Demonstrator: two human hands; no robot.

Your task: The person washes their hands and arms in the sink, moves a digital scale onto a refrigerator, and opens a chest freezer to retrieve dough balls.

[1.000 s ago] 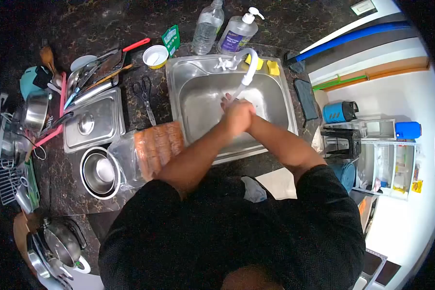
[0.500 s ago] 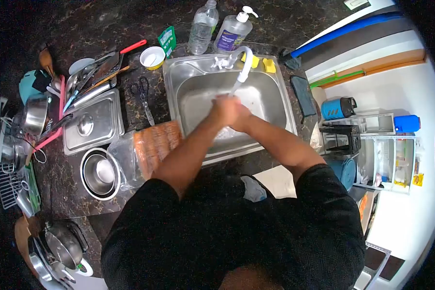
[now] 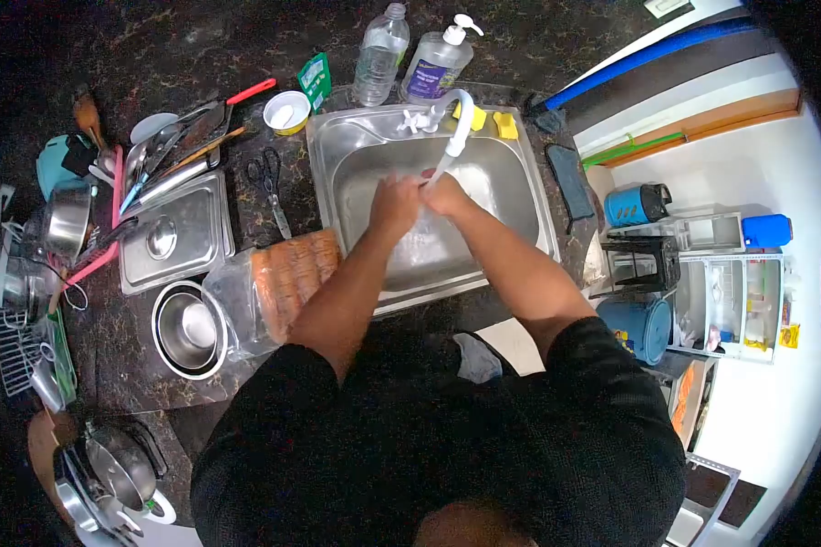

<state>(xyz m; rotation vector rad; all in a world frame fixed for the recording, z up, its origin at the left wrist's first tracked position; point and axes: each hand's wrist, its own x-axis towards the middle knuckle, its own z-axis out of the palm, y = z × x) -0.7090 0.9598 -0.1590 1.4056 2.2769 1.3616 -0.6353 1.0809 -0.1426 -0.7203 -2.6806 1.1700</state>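
Both of my hands are over the steel sink (image 3: pixel 356 246), close together under the white curved faucet (image 3: pixel 463 123). My left hand (image 3: pixel 396 205) is on the left side, its fingers blurred and pointing toward the faucet. Just right of it, at the end of the spout, is my right hand (image 3: pixel 443 193), with its fingers partly hidden. Water seems to run from the spout onto the hands. Whether either hand holds anything cannot be made out. Yellow sponges (image 3: pixel 505 126) lie on the sink's back rim, and a soap pump bottle (image 3: pixel 435 68) stands behind it.
Left of the sink lie a pack of sausages (image 3: pixel 292 273), scissors (image 3: pixel 272 191), nested steel bowls (image 3: pixel 189 330) and a lidded steel tray (image 3: pixel 175 235). A clear bottle (image 3: pixel 380 59) stands behind the sink. A dark cloth (image 3: pixel 570 185) is at its right.
The hands were crossed or clasped together under the spout; now they are side by side, the left one shifted to the left. The view has shifted slightly.
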